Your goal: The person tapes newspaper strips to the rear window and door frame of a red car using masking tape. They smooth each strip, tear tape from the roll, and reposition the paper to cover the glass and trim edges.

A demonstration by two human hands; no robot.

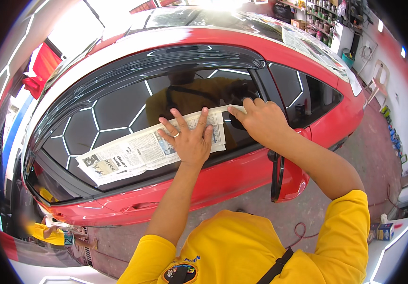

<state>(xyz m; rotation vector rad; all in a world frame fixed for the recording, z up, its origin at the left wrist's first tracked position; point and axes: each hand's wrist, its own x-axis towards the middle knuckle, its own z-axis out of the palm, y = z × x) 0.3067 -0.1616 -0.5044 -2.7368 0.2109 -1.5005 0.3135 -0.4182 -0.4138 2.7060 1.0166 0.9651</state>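
Folded newspaper [137, 154] lies slantwise against the dark side window [119, 111] of a red car, along the window's lower part. My left hand [192, 142] is open, fingers spread flat over the paper's right half and pressing it to the glass; a ring shows on one finger. A pale strip of masking tape [219, 109] runs along the paper's upper edge. Past the paper's right end, my right hand [266, 120] is closed on the end of this strip, near the window's black pillar. The fingertips there are partly hidden.
A red side mirror [291, 182] juts out under my right forearm. More newspaper [308, 45] covers the car's front. A hose [303, 232] lies on the floor behind me. At the right wall are a plastic chair [379, 83] and shelves of cans [321, 19]. Another person [48, 232] is at lower left.
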